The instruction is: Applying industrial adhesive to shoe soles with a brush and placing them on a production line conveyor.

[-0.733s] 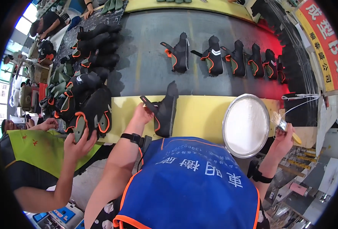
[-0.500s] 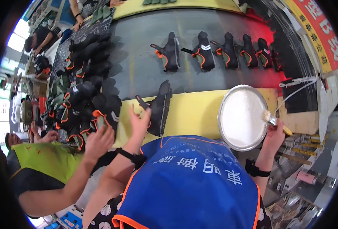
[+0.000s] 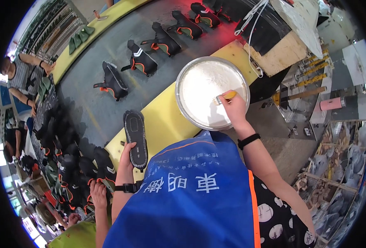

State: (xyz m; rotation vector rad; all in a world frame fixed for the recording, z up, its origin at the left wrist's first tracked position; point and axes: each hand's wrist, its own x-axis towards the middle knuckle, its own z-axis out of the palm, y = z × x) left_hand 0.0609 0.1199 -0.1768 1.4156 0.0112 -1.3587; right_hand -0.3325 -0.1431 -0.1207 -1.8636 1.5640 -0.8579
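Note:
My left hand (image 3: pixel 128 156) grips a black shoe upper (image 3: pixel 136 130) by its lower end, its stitched flat bottom turned up toward me, over the yellow table edge. In my right hand (image 3: pixel 234 109) is a brush (image 3: pixel 230 95) with a yellow handle and metal band; its bristles are down in the white liquid (image 3: pixel 199 84) and cannot be made out. The liquid lies in a round metal bowl (image 3: pixel 178 98) resting on the yellow edge (image 3: pixel 160 120).
Several black shoe uppers with orange trim, such as one (image 3: pixel 113 82), stand in a row on the dark belt (image 3: pixel 81 87). More uppers (image 3: pixel 69 177) are heaped at left, where a co-worker's hand (image 3: pixel 97 194) reaches in. A white cord (image 3: pixel 255 62) hangs beyond the bowl.
My left hand has picked up the shoe upper and turned its bottom up. The brush has gone from above the bowl's right rim down into the liquid. The view has swung right.

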